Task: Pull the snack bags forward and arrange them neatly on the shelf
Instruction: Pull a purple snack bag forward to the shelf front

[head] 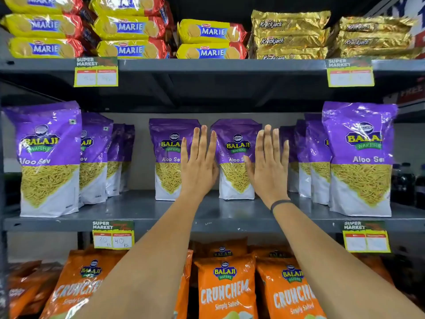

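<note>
Purple Aloo Sev snack bags stand on the grey middle shelf (138,216). One bag (236,157) stands upright far back at the centre, with a second bag (166,157) just left of it. My left hand (199,164) is flat with fingers extended, in front of the gap between these two bags. My right hand (270,166) is flat too, at the centre bag's right edge. Neither hand grips anything. A front bag (48,157) stands at the shelf's left edge with a row behind it, and another front bag (360,157) at the right with its own row.
The upper shelf (207,65) holds stacked Marie biscuit packs (211,40) and gold Krackjack packs (289,35). Orange Crunchem bags (226,288) fill the shelf below. Price tags (112,234) hang on the shelf edges. Dark bottles (407,183) stand at far right.
</note>
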The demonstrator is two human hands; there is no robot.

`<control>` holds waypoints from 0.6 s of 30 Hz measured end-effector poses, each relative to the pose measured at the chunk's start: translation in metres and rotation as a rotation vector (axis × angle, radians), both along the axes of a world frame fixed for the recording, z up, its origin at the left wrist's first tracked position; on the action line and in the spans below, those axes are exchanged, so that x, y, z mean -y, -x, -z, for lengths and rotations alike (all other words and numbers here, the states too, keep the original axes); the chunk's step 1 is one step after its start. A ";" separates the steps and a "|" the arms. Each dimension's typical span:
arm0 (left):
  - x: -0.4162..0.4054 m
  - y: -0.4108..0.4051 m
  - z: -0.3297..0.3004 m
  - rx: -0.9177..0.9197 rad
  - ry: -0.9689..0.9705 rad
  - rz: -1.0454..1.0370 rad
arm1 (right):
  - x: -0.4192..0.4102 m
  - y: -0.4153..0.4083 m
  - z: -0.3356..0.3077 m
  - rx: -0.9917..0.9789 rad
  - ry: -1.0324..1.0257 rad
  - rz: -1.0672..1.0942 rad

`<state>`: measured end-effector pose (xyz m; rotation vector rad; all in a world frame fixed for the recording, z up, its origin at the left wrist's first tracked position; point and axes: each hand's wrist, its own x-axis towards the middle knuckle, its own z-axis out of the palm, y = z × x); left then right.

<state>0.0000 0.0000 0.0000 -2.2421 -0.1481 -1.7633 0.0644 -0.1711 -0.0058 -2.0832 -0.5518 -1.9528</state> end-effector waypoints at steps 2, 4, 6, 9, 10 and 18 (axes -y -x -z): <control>-0.001 0.007 -0.001 -0.039 0.058 -0.002 | 0.000 0.002 -0.001 -0.024 -0.017 -0.036; -0.010 0.010 0.007 -0.075 0.074 -0.015 | 0.000 -0.003 0.004 -0.068 -0.029 -0.068; -0.021 0.013 0.016 -0.094 0.097 -0.002 | -0.003 -0.006 0.008 -0.143 -0.047 -0.125; -0.040 0.021 0.030 -0.106 0.155 -0.015 | -0.007 -0.013 0.011 -0.342 -0.071 -0.222; -0.046 0.024 0.034 -0.139 0.185 -0.015 | -0.009 -0.015 0.010 -0.451 -0.080 -0.256; -0.084 0.024 0.051 -0.886 0.444 -0.104 | -0.040 -0.054 0.002 -1.138 -0.240 -0.519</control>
